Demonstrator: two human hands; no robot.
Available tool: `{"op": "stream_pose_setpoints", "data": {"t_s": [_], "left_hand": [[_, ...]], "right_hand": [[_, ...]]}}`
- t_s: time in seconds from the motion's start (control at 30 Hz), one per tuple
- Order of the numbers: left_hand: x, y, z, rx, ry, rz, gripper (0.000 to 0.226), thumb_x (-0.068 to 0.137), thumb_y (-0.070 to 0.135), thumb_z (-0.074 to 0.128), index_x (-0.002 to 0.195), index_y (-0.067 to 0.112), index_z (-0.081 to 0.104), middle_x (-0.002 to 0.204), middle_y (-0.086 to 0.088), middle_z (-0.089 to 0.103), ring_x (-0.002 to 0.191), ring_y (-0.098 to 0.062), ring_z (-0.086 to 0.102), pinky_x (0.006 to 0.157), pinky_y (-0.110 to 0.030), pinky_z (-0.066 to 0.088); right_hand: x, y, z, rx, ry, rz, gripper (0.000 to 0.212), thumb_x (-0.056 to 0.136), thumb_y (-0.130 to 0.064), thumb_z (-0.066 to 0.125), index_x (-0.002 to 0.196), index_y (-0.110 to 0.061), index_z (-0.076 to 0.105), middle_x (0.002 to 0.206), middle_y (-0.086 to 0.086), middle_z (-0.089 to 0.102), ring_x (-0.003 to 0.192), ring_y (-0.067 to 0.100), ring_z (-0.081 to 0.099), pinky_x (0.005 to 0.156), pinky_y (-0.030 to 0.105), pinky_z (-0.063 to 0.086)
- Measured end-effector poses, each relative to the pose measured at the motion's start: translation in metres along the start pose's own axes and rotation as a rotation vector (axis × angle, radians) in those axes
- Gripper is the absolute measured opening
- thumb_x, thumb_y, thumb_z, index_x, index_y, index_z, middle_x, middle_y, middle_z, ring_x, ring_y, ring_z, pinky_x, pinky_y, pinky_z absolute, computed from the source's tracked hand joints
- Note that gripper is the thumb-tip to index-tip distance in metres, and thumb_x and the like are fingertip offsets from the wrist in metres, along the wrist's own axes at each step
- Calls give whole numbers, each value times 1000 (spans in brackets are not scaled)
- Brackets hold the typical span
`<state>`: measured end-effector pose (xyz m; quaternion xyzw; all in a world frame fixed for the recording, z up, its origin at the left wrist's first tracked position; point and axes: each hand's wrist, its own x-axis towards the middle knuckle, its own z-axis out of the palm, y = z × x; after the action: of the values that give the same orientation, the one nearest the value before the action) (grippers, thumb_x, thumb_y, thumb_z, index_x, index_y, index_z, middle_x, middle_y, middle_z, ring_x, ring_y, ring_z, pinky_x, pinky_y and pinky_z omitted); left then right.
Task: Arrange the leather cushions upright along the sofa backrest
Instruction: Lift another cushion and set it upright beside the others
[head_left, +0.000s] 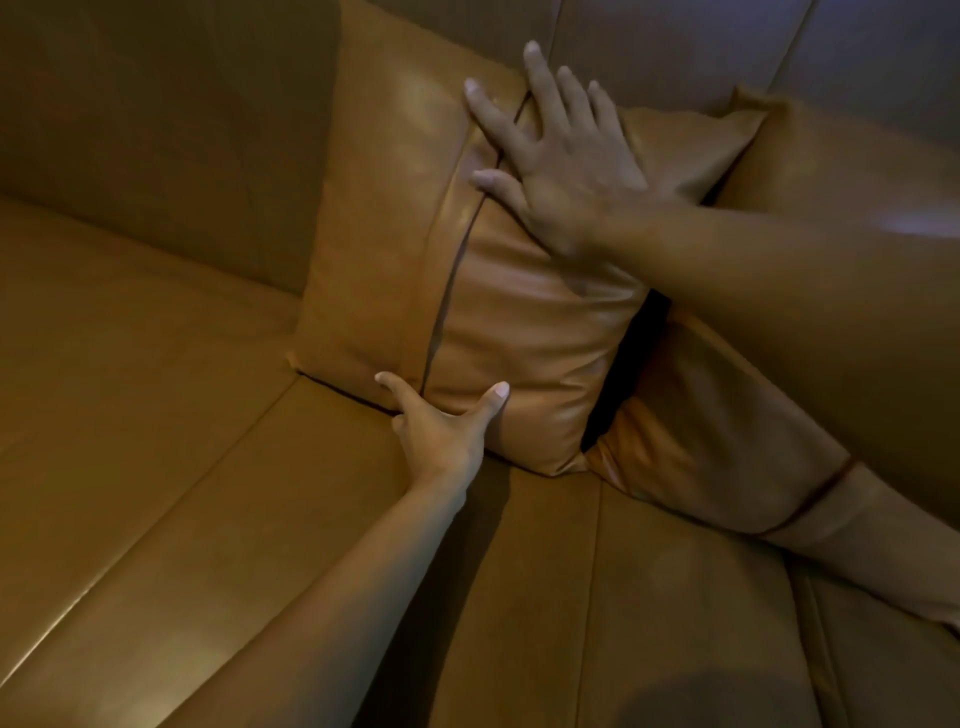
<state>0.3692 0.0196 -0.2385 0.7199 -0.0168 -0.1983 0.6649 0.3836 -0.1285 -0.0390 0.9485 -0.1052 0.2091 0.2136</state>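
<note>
A tan leather cushion (524, 322) with a dark seam stands upright against the sofa backrest (171, 130). Behind it to the left leans a second, matte tan cushion (374, 218). My left hand (441, 421) presses at the front cushion's bottom edge, thumb and forefinger spread, fingers tucked under it. My right hand (561, 156) lies flat with fingers spread on its upper part. A third cushion (706, 431) lies slanted on the seat at the right, under my right forearm. A further cushion (841, 171) leans at the far right.
The sofa seat (156, 467) stretches to the left and front, with seams between its pads. The backrest panels run along the top of the view.
</note>
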Motion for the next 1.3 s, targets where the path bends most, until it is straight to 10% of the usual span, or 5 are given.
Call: {"op": "stream_pose_setpoints", "data": {"t_s": [0.2,0.37,0.9,1.1,1.3], "left_hand": [[8,5,-6,7,-100,-22,156,30,72,79,147,45,-21,161,-14,11,136,-43,37,94,-59,49],[6,1,-5,-178,-136,-41,149,42,53,90,144,54,-19,162,0,14,128,-38,48,61,-32,61],[-15,16,12,-63,-191,-138,152,46,51,87,144,43,-30,164,-12,5,112,-38,60,87,-48,54],[-42,37,15,773,167,904,119,63,69,74,154,42,3,164,-13,-6,146,-47,3,98,-75,28],[-38,49,36,1090,0,824,113,66,76,66,152,48,-1,162,-3,-23,143,-48,-17,100,-80,21]], "right_hand": [[-12,-2,11,-50,42,-19,63,102,-61,10,159,-38,-3,168,18,-7,154,42,1,122,58,5],[-22,5,5,-62,38,-34,66,99,-64,15,159,-38,3,167,22,2,152,45,8,122,58,5],[-54,57,-1,-49,-55,180,76,94,-74,10,159,-36,-4,168,21,0,154,39,-3,119,65,-8],[-102,69,-3,-153,118,-52,63,102,-58,24,159,-32,18,166,24,10,153,41,11,119,67,6],[-147,95,-5,-265,-46,-64,64,102,-58,19,160,-31,16,166,20,16,152,41,14,120,64,4]]}}
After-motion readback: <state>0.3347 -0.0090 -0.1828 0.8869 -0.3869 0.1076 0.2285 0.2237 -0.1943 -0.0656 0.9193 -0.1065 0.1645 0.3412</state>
